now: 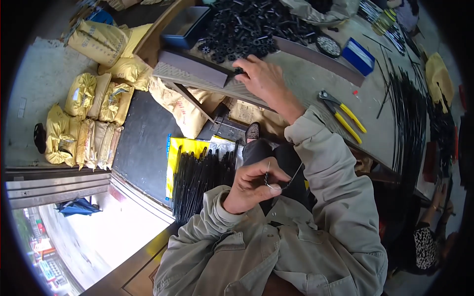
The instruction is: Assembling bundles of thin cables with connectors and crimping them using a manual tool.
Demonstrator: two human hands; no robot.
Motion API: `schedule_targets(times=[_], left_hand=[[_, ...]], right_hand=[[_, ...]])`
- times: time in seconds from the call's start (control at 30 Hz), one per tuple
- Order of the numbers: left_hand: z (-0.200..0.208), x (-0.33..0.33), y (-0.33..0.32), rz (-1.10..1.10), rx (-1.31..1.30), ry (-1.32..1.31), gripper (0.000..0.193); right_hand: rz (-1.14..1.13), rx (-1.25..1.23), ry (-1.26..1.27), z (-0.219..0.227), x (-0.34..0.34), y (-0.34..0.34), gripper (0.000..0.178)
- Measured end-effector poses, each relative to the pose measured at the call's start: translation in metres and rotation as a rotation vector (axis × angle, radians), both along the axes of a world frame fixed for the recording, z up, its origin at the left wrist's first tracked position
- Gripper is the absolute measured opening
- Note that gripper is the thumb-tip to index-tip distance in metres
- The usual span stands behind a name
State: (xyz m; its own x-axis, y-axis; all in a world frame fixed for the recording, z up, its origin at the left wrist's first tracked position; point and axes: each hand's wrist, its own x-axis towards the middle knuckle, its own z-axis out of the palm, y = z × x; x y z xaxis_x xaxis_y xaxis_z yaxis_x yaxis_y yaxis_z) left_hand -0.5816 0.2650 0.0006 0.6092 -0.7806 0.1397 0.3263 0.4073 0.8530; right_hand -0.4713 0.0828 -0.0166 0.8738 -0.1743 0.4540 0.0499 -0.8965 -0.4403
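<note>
My left hand (254, 185) is closed in front of my chest, pinching a thin bent wire (297, 172). Small dark pieces seem to sit along the wire near the fingertips. My right hand (264, 81) reaches over the bench's near edge, in the gap between two grey strips. Its fingers are bent and close together over something small and dark, too hidden to name. Just beyond them spreads a heap of small black parts (242, 29), some ring-shaped and some like short tubes.
Yellow-handled pliers (345, 116) lie on the bench, right of my right arm. Behind are a blue box (358, 56) and a dish of small pale pieces (328, 45). Black rods (410, 118) line the right; more rods (202, 182) stand at my left. Sacks (81, 96) are stacked farther left.
</note>
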Motion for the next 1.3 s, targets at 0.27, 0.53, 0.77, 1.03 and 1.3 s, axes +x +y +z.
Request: schedule_targets(times=[0.27, 0.53, 0.77, 1.03, 1.3], left_hand=[[-0.011, 0.010, -0.004, 0.092, -0.039, 0.044, 0.023], [0.005, -0.016, -0.048, 0.209, -0.115, 0.204, 0.021], [0.011, -0.040, -0.064, 0.200, -0.092, 0.175, 0.019], [0.015, -0.055, -0.078, 0.217, -0.061, 0.141, 0.018], [0.015, -0.057, -0.081, 0.190, -0.044, 0.145, 0.018]], right_hand=[[0.461, 0.948, 0.061, 0.041, -0.068, -0.017, 0.019], [0.429, 0.978, 0.185, 0.085, -0.160, -0.020, 0.013], [0.325, 0.926, 0.128, 0.080, -0.192, -0.032, 0.012], [0.415, 1.000, 0.026, 0.066, -0.201, -0.055, 0.010], [0.558, 0.554, 0.011, 0.079, -0.201, -0.075, 0.013]])
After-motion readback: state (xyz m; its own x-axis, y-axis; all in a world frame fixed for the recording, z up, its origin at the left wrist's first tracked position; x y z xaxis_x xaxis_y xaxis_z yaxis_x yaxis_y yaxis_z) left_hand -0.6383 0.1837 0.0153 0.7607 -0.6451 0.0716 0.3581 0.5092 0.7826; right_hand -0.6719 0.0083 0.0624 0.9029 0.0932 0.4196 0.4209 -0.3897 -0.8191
